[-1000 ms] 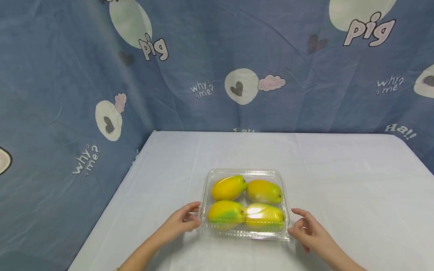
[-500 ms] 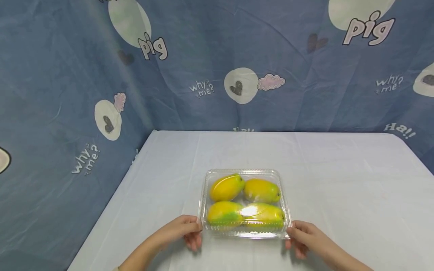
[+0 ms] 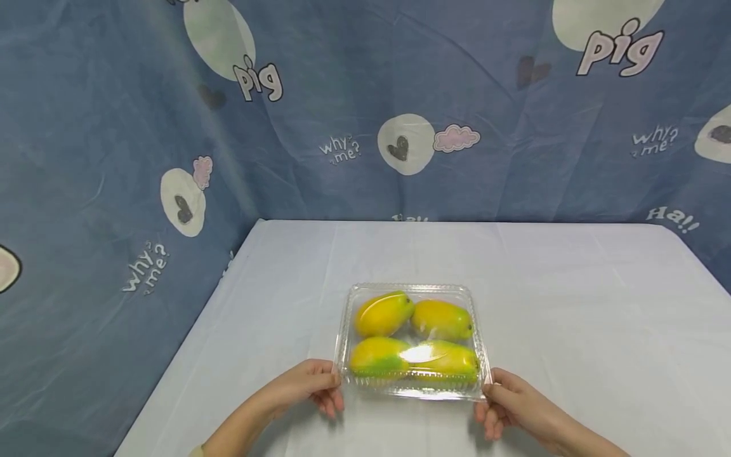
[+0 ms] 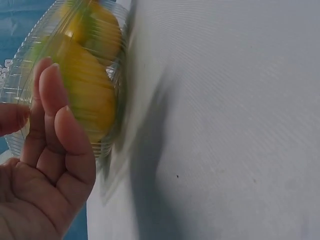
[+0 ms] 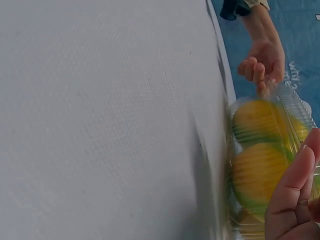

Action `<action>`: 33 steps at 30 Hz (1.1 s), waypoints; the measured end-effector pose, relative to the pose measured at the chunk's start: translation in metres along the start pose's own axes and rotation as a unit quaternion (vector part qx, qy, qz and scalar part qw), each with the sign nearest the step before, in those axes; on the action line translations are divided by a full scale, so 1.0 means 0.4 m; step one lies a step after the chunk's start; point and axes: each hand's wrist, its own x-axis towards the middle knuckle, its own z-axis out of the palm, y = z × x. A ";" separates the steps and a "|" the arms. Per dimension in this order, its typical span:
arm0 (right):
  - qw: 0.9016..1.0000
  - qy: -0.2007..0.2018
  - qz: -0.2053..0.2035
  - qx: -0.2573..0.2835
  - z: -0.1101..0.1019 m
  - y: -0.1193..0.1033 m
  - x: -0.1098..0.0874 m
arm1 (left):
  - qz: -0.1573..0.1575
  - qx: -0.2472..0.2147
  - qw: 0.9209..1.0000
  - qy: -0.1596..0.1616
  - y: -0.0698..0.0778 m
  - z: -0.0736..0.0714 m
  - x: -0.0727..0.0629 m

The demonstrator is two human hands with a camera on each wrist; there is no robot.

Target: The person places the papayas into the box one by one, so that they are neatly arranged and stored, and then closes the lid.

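A clear plastic clamshell box lies lid up near the front of the white table, its lid down. Inside are several yellow-green mangoes, in two rows. My left hand pinches the rim at the near left corner between thumb and fingers. In the left wrist view, the other fingers of that hand extend loosely beside the ribbed wall. At the near right corner, my right hand pinches the rim, thumb on top. The right wrist view shows mangoes through the box's side, partly covered by the right fingers.
A white cloth covers the table, which reaches back to a blue printed curtain. The same curtain runs along the left side. Shadows fall on the cloth beside the box.
Both hands have slid toward the box's near corners and now pinch its rim; before, the fingers were spread at its sides. The box has hardly moved.
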 end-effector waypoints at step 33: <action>0.998 0.047 0.013 -0.050 -0.040 -0.029 0.007 | 0.014 0.006 0.997 0.078 0.031 0.028 0.053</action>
